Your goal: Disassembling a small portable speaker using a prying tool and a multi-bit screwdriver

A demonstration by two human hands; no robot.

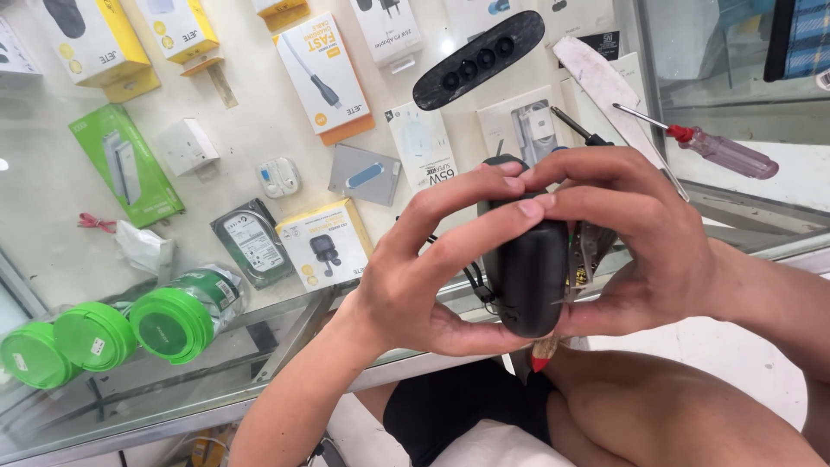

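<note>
Speaker [527, 277] sits clasped between left hand [415, 277] and right hand [640, 251].

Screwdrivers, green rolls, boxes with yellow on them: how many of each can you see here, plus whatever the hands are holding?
Screwdrivers on the glass: 2, one red-handled, one black-handled
Green rolls: 3
Boxes with yellow on them: 4
Black device held by left hand and right hand: 1
Total: 10

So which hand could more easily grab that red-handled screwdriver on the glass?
Probably the right hand: the red-handled screwdriver lies on the glass counter just beyond it. The left hand cradles the black device farther away.
</note>
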